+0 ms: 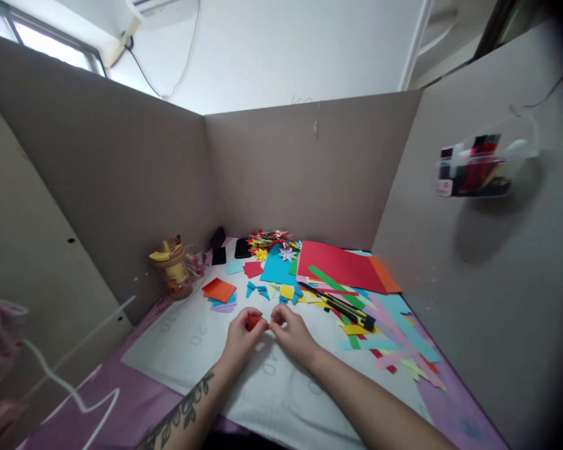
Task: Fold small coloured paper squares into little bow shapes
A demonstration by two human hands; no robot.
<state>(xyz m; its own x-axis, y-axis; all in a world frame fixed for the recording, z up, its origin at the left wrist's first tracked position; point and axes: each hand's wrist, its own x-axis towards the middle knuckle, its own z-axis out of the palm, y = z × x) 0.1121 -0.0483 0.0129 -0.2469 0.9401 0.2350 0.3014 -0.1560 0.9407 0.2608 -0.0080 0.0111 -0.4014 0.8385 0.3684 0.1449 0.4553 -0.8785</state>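
Note:
Both hands meet over the white sheet at the middle of the table. In my left hand (244, 330) is a small red-orange piece of paper (252, 322), pinched between thumb and curled fingers. My right hand (291, 328) is closed at the fingertips on the right end of the same paper, which the fingers mostly hide. Just beyond lie small folded blue paper pieces (263, 292) and a yellow one (287, 292). To the left is a stack of square papers (219, 289), orange on top, with blue and lilac below.
A black and yellow utility knife (351, 311) lies among coloured paper strips (387, 345) on the right. Behind are red sheets (338, 265), a blue sheet (278, 265) and a pile of folded paper stars (269, 239). A yellow-brown container (174, 269) stands left; grey partitions (300, 169) enclose the table.

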